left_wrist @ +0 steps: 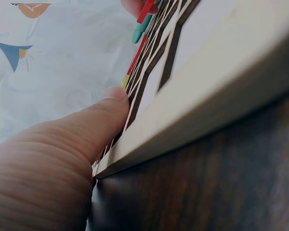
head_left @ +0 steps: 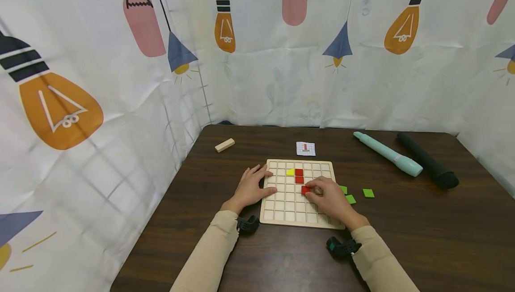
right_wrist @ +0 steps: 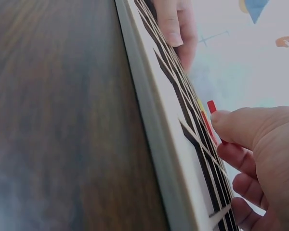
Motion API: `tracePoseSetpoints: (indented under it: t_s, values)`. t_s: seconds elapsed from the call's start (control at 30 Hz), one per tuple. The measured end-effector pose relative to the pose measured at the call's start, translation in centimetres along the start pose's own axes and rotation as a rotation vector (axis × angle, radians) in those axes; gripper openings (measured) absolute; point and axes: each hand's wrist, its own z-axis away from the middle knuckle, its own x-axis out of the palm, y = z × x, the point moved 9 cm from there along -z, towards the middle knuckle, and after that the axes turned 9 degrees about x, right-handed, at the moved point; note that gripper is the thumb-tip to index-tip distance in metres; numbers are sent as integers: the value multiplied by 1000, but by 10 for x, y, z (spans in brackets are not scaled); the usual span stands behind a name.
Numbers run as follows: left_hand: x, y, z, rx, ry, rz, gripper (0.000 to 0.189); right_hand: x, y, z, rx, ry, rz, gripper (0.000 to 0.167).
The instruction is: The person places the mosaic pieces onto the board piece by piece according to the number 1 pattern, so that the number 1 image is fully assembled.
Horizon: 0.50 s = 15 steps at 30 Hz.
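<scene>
A wooden grid board point(head_left: 279, 215) lies on the table with one yellow tile point(head_left: 290, 172) and two red tiles point(head_left: 299, 179) set in its upper squares. My right hand point(head_left: 331, 198) pinches another red square tile point(head_left: 306, 189) between thumb and fingers, just over the board's middle. In the right wrist view this red tile point(right_wrist: 212, 107) stands tilted above the grid. My left hand point(head_left: 250, 186) rests on the board's left edge, fingers and thumb spread. The left wrist view shows its thumb point(left_wrist: 98, 118) lying on the grid. Green tiles point(head_left: 350, 199) lie beside my right hand, partly hidden by it.
Behind the board lies a small card point(head_left: 306, 149) with a coloured pattern on a grid. A wooden block point(head_left: 224, 145) is at the back left. A mint-green tube-shaped object point(head_left: 388, 154) and a black cylinder point(head_left: 428, 161) lie at the back right. Another green tile point(head_left: 368, 193) sits farther right.
</scene>
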Motion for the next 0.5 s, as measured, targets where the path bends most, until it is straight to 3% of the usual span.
tracePoseSetpoints:
  t_s: [0.5]
  values:
    - [1, 3, 0, 20, -11, -31, 56, 9, -2, -9, -2, 21, 43, 27]
